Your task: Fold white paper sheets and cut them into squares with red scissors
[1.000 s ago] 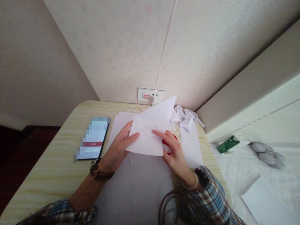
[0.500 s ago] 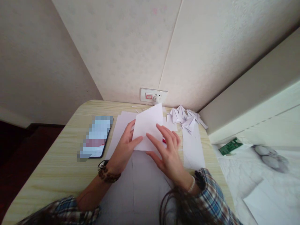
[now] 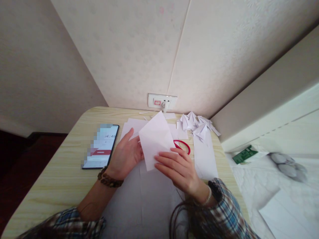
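Observation:
A folded white sheet of paper (image 3: 156,139) is lifted a little over the wooden table (image 3: 62,179), between both hands. My left hand (image 3: 126,156) grips its left edge, thumb under the sheet and fingers behind it. My right hand (image 3: 178,169) holds the lower right edge with the fingers laid over the paper. Red-handled scissors (image 3: 183,145) lie on the table just behind my right hand, partly hidden by the sheet. More flat white sheets (image 3: 147,202) lie underneath.
A phone (image 3: 101,151) with a lit screen lies left of my left hand. Several small folded paper shapes (image 3: 196,126) are heaped at the table's back right. A wall socket (image 3: 161,100) sits behind. To the right is a bed with a green packet (image 3: 244,154) and paper.
The sheet has been folded smaller and turned so that one corner points away. My right hand slid from on top of it to its lower right edge, uncovering the scissors.

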A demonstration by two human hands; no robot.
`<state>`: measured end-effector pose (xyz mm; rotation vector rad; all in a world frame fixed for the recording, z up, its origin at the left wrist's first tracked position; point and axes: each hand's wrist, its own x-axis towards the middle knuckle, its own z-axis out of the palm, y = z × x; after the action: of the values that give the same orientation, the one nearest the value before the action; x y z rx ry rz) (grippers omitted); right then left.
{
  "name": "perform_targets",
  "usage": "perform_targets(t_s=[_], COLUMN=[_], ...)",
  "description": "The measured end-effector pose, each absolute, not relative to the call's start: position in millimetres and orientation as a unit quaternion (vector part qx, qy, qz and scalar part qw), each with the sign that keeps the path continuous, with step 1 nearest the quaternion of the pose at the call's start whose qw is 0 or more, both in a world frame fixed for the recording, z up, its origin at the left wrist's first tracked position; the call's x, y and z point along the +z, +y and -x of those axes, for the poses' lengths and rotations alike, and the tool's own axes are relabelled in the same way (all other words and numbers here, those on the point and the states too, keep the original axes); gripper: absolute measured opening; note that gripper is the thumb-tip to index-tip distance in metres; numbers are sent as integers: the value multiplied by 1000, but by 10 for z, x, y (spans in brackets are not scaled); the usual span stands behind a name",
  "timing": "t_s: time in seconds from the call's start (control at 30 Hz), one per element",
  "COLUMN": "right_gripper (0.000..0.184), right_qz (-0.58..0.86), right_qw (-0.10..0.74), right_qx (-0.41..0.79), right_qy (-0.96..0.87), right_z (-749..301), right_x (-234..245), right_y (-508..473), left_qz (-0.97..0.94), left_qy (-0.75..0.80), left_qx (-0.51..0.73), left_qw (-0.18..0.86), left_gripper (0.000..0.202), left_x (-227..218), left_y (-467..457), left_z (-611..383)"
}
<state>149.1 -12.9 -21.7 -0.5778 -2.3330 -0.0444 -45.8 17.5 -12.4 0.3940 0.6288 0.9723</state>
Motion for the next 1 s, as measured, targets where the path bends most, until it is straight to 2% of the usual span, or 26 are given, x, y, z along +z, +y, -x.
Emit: perform_targets(t_s=[0.07, 0.2, 0.27, 0.47, 0.63, 0.8, 1.0], right_gripper=[22, 26, 26, 25, 23, 22, 14], right_qz=[211, 194, 213, 307, 318, 344, 451], right_qw=[355, 374, 384, 397, 402, 434, 488], right_qx=[-19, -37, -43, -33, -29, 37, 179], right_qy=[-911, -906, -897, -864, -858, -832, -725], right_z=[-1507, -1528, -1534, -1530, -1554, -1539, -1537], right_x=[-151, -130, -175, -300, -263, -227, -258], right_y=[-165, -199, -189, -113, -94, -87, -23], left_qz=[-191, -253, -284, -340, -418, -456, -427], left_qy=[338, 442, 469, 488, 501, 520, 466], left_qx=[442, 438, 448, 453, 453, 485, 483], left_qw=[808, 741, 706, 664, 608, 535, 606], left_gripper=[51, 24, 18, 26, 34, 29, 24], left_x=[-125, -141, -160, -215, -257, -313, -194], left_y=[184, 186, 186, 194, 194, 164, 113], left_z=[495, 527, 525, 491, 491, 512, 442])
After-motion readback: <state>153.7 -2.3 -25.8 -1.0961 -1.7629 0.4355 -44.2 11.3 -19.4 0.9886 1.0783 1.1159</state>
